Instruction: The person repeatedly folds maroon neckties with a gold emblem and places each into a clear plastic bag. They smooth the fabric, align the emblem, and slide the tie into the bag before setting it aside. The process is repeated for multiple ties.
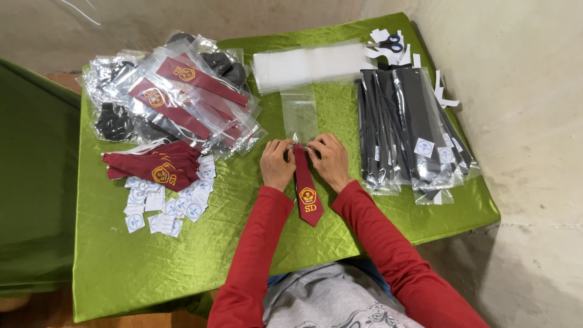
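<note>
Maroon cloth, a small tie [305, 185] with a yellow crest, is laid lengthwise on the green tablecloth [152, 255], its pointed end toward the person and its narrow top at the mouth of a clear plastic sleeve [300, 112]. The top of the tie is pinched by the left hand [277, 163] and the right hand [328, 159], fingers closed on it from either side, apparently so that it is lined up with the opening. Loose maroon ties [155, 164] and paper labels [164, 203] are kept at the left, bagged ties [182, 91] beyond them, dark bagged pieces [407, 121] at the right, scissors [388, 44] at the far edge.
</note>
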